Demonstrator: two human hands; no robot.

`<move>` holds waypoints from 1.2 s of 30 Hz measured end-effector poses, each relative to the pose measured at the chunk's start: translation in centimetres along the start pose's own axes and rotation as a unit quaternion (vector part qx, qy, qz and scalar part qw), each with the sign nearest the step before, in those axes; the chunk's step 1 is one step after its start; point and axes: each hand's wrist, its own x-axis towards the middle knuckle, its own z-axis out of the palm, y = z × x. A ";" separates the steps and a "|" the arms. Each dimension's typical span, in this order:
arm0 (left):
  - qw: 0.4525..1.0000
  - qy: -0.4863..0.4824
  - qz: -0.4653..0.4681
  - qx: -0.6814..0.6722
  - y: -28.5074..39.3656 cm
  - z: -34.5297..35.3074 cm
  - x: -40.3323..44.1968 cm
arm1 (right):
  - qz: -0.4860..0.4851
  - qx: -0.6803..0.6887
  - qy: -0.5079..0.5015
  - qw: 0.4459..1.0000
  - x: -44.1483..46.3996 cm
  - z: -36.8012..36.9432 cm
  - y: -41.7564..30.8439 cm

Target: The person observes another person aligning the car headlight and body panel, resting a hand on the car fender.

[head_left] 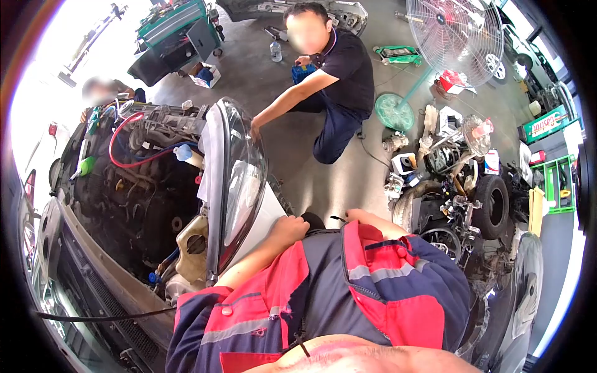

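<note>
My left hand is closed at the hem of my dark shirt, beside the car's white fender; what it holds, if anything, is too small to name. On the other side of the hem, my right hand is mostly hidden by my red and blue jacket, and its fingers cannot be made out. The car's headlight lies left of my hands, along the open engine bay.
A crouching person touches the headlight's far end. Another person is behind the engine bay. A standing fan is at the back. Car parts and a tire lie at the right. A toolbox stands back left.
</note>
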 end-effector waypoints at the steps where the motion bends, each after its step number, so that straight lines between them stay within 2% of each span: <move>1: 1.000 0.001 0.002 0.003 0.0 0.0 -0.1 | 0.000 0.000 0.005 1.000 -0.1 0.0 0.0; 7: 0.999 0.029 0.026 -0.020 -0.1 -0.5 -0.3 | 0.005 0.003 0.009 1.000 -0.4 -0.3 -0.2; 19: 1.000 0.000 0.006 -0.019 -0.2 0.0 0.0 | -0.005 0.018 0.015 1.000 -2.2 -1.3 -1.4; 23: 1.000 -0.013 -0.001 -0.016 0.2 -0.7 -0.2 | -0.015 0.063 0.117 0.991 1.4 -2.4 6.2; 24: 1.000 -0.017 -0.004 -0.008 0.1 -0.3 -0.1 | 0.008 0.057 0.197 0.979 2.2 -4.0 9.7; 25: 1.000 -0.017 -0.008 0.000 0.0 -0.2 0.2 | -0.092 -0.048 0.240 0.965 4.4 -6.5 16.5; 26: 1.000 -0.020 -0.013 -0.001 0.0 0.0 0.1 | 0.037 0.320 0.375 0.869 1.1 -10.0 17.9; 27: 1.000 -0.021 -0.018 -0.003 0.0 0.2 0.2 | -0.136 0.660 0.234 0.701 -2.9 -14.8 23.7; 28: 0.999 -0.023 -0.022 -0.004 -0.1 0.3 0.2 | 0.017 0.548 0.527 0.650 -9.8 -19.3 18.8; 29: 0.999 -0.038 -0.032 -0.009 0.1 0.2 -0.2 | 0.001 0.629 0.552 0.548 -14.9 -23.4 19.6; 31: 0.998 -0.059 -0.032 -0.011 0.2 -0.9 0.3 | -0.071 0.589 0.724 0.351 -22.8 -30.4 22.2; 32: 0.997 -0.063 -0.029 -0.014 0.0 -0.8 0.5 | -0.067 0.549 0.764 0.333 -27.8 -32.6 22.3; 33: 0.997 -0.070 -0.027 -0.016 -0.2 -0.6 0.3 | -0.165 0.558 0.747 0.323 -30.8 -34.7 27.5; 34: 0.997 -0.076 -0.027 -0.018 -0.3 -0.5 0.4 | -0.197 0.577 0.777 0.158 -34.6 -36.6 24.6; 35: 0.997 -0.075 -0.017 -0.015 -0.3 -0.5 0.4 | -0.171 0.537 0.783 0.263 -37.9 -37.4 27.1; 36: 0.997 -0.072 -0.012 -0.012 -0.4 -0.5 0.3 | -0.143 0.530 0.807 0.218 -40.3 -38.4 24.3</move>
